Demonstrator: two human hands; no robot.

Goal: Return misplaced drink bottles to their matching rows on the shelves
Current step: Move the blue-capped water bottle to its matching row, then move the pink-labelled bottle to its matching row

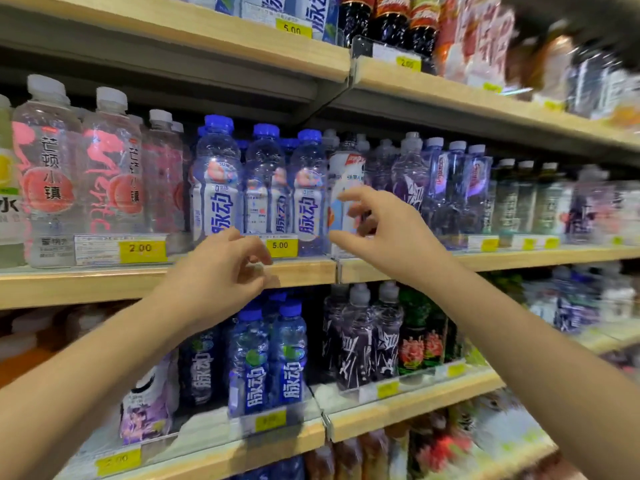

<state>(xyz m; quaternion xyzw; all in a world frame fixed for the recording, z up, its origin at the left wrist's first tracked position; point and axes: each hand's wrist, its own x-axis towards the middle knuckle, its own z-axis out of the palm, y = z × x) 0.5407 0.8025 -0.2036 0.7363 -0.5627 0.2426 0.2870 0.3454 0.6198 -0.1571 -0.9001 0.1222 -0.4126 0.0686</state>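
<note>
Right hand (384,230) fingers spread, empty, before white bottle (346,171). Left hand (221,268) loosely curled, empty, at shelf (104,282).

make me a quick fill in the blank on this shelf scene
The right hand reaches for the odd bottle, whose body is ____.
The neighbouring bottles on its left have ____ caps.
The yellow tag nearest the left hand reads ____.
Missing: white; blue; 5.00

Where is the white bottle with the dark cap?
Head view, middle shelf, centre: the white bottle stands between the blue-capped bottles and the purple-labelled bottles, behind the right hand.
</note>
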